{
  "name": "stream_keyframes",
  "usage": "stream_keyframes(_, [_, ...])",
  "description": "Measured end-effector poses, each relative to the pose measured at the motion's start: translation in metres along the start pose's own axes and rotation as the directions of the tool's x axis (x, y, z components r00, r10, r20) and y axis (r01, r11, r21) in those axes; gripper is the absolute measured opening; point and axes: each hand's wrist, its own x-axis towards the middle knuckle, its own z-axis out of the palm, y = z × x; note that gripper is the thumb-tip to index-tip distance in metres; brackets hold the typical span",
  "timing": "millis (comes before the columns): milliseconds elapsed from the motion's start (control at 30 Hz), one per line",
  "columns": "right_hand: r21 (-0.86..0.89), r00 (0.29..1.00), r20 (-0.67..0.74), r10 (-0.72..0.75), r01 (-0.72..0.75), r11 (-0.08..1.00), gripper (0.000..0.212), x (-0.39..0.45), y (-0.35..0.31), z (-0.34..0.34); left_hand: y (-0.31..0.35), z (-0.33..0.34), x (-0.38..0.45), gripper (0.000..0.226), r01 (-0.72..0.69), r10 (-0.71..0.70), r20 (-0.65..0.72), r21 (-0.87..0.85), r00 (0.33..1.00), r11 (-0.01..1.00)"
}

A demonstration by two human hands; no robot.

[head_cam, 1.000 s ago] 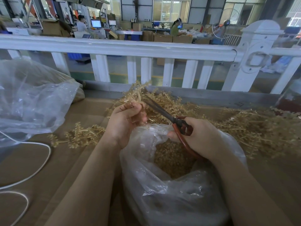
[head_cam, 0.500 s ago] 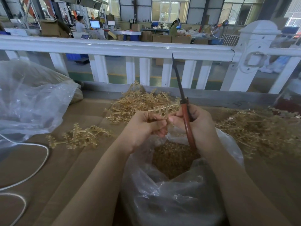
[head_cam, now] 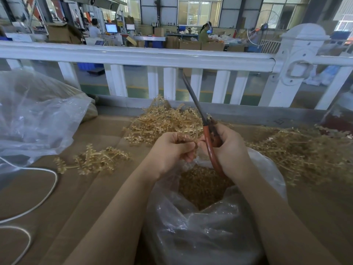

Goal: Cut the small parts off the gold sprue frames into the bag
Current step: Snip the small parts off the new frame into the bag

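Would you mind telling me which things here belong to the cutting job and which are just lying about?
In use: scissors, sprue frame in left hand, right hand, bag of cut parts, sprue pile.
Lying about: white cable, large clear bag, white railing.

- A gold sprue frame (head_cam: 188, 133), thin and curved, held over the bag's mouth, part hidden in the fingers.
- Clear plastic bag (head_cam: 200, 232), crumpled, mouth open upward, with a heap of small gold parts (head_cam: 200, 185) inside.
- Loose gold sprue frames: a tangled pile (head_cam: 162, 121) behind the bag, a spread (head_cam: 298, 150) to its right, a small cluster (head_cam: 93, 159) to its left.
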Motion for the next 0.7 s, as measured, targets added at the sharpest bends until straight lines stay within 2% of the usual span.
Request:
stream_keyframes(67, [-0.010,1.000,0.006,0.012,-0.012,1.000,0.027,0.000,0.000,0.000,0.001,0.000,0.000,0.020,0.026,-0.027,-0.044,-0.012,0.999,1.000])
stream_keyframes(133, [0.005,1.000,0.011,0.017,-0.017,1.000,0.026,-0.001,0.000,-0.002,0.002,-0.002,0.000,0.015,0.055,-0.062,-0.079,-0.096,0.995,0.994])
stream_keyframes(233, [-0.014,1.000,0.031,0.003,-0.002,1.000,0.023,-0.003,-0.003,-0.006,0.002,-0.005,-0.001,0.014,0.077,-0.084,-0.060,-0.122,0.995,0.990])
stream_keyframes(333, [0.002,0.998,-0.009,-0.064,0.064,0.998,0.022,-0.005,-0.007,-0.007,-0.002,-0.005,0.000,0.018,0.079,-0.072,-0.098,0.067,0.993,0.995])
stream_keyframes(400, [0.031,0.989,-0.101,-0.108,0.112,0.993,0.021,-0.005,-0.009,-0.007,-0.005,-0.005,0.001,0.016,0.085,-0.064,-0.112,0.200,0.992,0.976])
stream_keyframes(467, [0.015,0.970,-0.212,-0.115,0.120,0.993,0.022,-0.003,-0.010,-0.007,-0.007,-0.007,0.002,0.014,0.079,-0.057,-0.087,0.283,0.995,0.956])
stream_keyframes(533, [-0.069,0.964,-0.249,-0.091,0.077,0.995,0.022,0.001,-0.009,-0.008,-0.008,-0.008,0.002,0.011,0.061,-0.058,-0.020,0.300,0.998,0.952])
stream_keyframes(633, [-0.146,0.986,-0.169,-0.007,-0.018,0.989,0.022,0.002,-0.006,-0.008,-0.007,-0.009,0.001,0.011,-0.004,-0.017,0.072,0.287,0.997,0.958])
stream_keyframes(700, [-0.169,0.995,-0.088,0.041,-0.056,0.984,0.019,0.002,-0.003,-0.007,-0.006,-0.009,0.000,0.015,-0.049,0.030,0.070,0.288,0.997,0.956])
